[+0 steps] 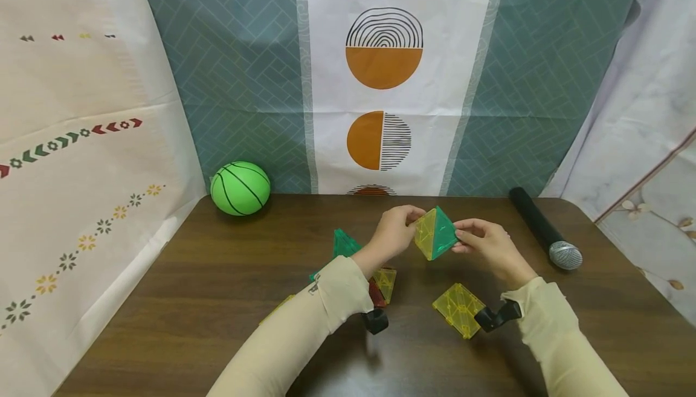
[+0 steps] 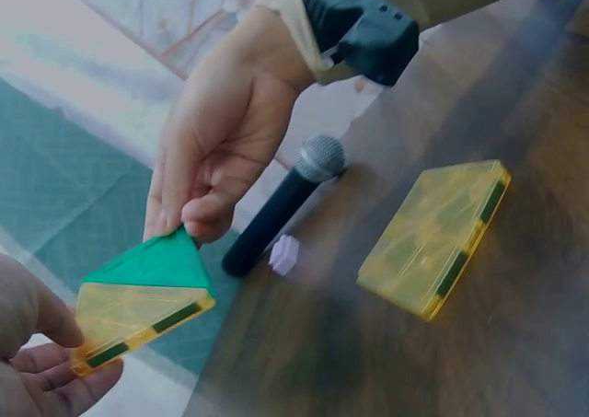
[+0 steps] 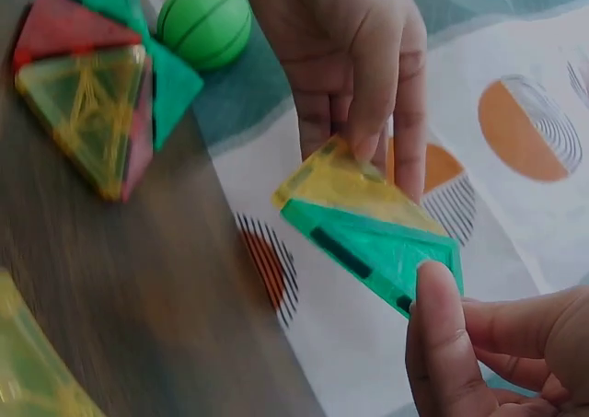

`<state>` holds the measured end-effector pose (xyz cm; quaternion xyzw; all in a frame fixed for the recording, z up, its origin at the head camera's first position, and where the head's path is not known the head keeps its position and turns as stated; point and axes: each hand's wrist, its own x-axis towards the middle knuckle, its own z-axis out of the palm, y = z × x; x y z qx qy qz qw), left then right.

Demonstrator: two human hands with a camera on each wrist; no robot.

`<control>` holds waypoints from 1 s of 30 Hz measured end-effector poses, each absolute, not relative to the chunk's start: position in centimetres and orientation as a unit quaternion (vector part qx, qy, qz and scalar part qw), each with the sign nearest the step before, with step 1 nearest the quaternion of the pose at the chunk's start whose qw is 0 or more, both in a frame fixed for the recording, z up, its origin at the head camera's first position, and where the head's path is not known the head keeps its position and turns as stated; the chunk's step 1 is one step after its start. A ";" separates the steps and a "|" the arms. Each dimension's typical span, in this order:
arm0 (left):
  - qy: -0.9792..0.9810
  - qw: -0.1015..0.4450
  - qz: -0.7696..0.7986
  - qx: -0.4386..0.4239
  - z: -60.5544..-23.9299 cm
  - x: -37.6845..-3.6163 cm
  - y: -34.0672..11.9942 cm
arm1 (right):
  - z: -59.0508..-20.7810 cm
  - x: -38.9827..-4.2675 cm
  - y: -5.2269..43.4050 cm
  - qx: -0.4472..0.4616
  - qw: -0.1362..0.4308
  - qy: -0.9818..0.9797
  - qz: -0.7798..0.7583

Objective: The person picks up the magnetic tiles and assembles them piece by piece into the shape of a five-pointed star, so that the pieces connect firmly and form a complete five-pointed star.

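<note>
Left hand (image 1: pixel 394 232), right hand (image 1: pixel 486 243) pinching unmarked tile pyramid (image 1: pixel 434 232)

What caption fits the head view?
Both hands, left and right, hold joined yellow and green tiles above a table.
</note>
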<state>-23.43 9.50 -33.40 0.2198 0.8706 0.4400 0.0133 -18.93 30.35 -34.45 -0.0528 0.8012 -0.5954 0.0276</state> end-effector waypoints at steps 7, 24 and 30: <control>0.871 0.051 0.431 0.233 -32.7 -24.5 7.0 | -34.6 -19.1 28.1 -0.052 0.033 0.766 -0.640; 0.861 0.096 0.436 0.242 -34.6 -27.5 3.7 | -37.4 -19.2 23.2 0.004 0.037 0.694 -0.719; 0.869 0.114 0.419 0.239 -35.1 -27.8 3.0 | -38.6 -19.5 22.2 0.024 0.042 0.677 -0.735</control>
